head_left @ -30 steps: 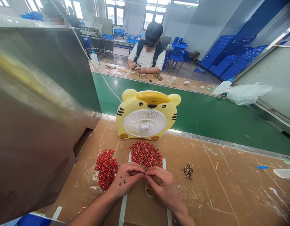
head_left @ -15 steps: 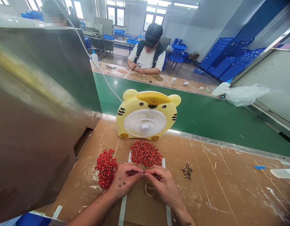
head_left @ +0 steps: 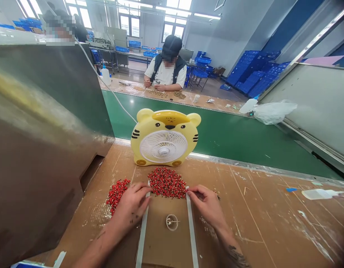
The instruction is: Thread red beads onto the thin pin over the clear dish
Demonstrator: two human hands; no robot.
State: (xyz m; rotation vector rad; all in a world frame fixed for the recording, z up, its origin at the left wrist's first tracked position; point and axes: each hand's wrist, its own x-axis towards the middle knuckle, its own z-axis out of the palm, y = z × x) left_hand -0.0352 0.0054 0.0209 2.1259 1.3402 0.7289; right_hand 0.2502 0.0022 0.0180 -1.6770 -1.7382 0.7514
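A heap of small red pieces with gold tips (head_left: 166, 182) lies on the cardboard-covered bench (head_left: 252, 219), between white strips (head_left: 143, 238) (head_left: 192, 230). My left hand (head_left: 130, 206) rests against the heap's left edge, beside a smaller red heap (head_left: 116, 194). My right hand (head_left: 205, 204) reaches the heap's right edge with its fingertips. Whether those fingers hold a piece is hidden. Below the big heap lies a small tape roll (head_left: 172, 222). A small dark-and-gold pile (head_left: 217, 194) is mostly hidden behind my right hand.
A yellow tiger-shaped fan (head_left: 164, 139) stands beyond the heaps against a green belt (head_left: 216, 141). A steel cabinet (head_left: 35, 149) fills the left side. A plastic squeeze bottle (head_left: 319, 194) lies at right. Across the belt, a co-worker (head_left: 166, 65) sits at a bench.
My hands have parted from their pinch over the strips and moved to opposite sides of the big heap. The view has shifted slightly, and the tape roll now shows fully.
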